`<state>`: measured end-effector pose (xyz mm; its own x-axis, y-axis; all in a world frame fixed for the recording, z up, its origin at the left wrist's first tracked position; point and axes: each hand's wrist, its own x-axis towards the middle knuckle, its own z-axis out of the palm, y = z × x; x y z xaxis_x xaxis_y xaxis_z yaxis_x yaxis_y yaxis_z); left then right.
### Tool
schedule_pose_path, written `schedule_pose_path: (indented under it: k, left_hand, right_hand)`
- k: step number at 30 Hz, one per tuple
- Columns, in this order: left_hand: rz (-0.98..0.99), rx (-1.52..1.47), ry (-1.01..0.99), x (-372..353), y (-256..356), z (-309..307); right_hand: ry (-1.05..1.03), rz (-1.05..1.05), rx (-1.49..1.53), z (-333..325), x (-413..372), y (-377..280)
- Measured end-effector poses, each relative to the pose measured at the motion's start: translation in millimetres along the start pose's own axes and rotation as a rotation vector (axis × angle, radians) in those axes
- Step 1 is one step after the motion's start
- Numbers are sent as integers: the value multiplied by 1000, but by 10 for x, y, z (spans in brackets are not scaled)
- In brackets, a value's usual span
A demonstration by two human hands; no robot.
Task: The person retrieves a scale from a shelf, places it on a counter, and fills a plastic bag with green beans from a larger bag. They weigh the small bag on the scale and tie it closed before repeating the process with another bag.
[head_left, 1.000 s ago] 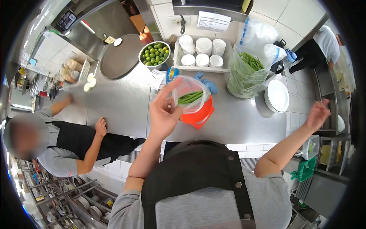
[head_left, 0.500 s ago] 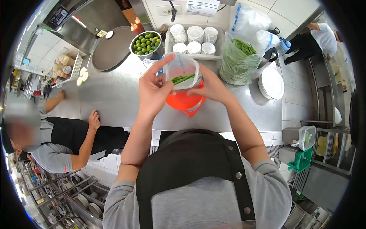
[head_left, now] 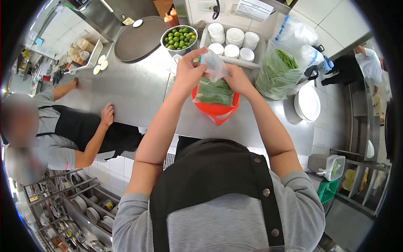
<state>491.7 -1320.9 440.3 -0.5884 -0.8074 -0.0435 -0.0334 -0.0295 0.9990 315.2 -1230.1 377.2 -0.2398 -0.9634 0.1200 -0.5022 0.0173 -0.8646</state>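
Note:
A clear plastic bag (head_left: 215, 91) of cut green beans hangs between my hands, its upper part gathered and pale. My left hand (head_left: 191, 70) pinches the top of the bag from the left. On the other side, my right hand (head_left: 238, 80) has its fingers closed on the plastic near the neck. Right below the bag is an orange-red plastic container (head_left: 216, 113) with a pointed front corner, partly hidden by the beans. To the right of my right hand stands a larger clear bag of long green beans (head_left: 277, 73).
On the steel counter (head_left: 130, 88) are a bowl of limes (head_left: 179, 47), a crate (head_left: 256, 63) of small white bowls, a round brown tray (head_left: 140, 40) and white round containers (head_left: 308, 103). A co-worker (head_left: 84, 122) stands at left; another person (head_left: 357, 63) is far right.
The bag was held open toward me with beans at its bottom; now it hangs upright with its top gathered between my fingers. The camera view has shifted slightly.

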Motion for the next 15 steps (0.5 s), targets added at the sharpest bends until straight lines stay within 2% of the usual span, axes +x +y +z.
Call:
schedule_pose_path:
  k: [3,4,6,9,12,14,15]
  left_hand:
    - [-15,27,-48,-47,-56,11]
    - [-12,8,-52,-97,-55,34]
    - [8,-31,72,-180,-228,-28]
    - [-33,-64,239,-333,-744,-364]
    - [-213,24,298,-649,-1610,-635]
    - [-310,122,116,-936,-2046,-564]
    - [-280,205,73,-1110,-2042,-383]
  right_hand:
    - [10,-15,-222,-168,-127,-56]
    - [27,-40,-210,-221,-190,-20]
    - [65,-91,-185,-330,-334,99]
    - [158,78,174,-350,-574,415]
    - [182,490,568,-167,-951,905]
    - [106,277,240,225,-1227,1645]
    - [135,253,177,303,-1326,1539]
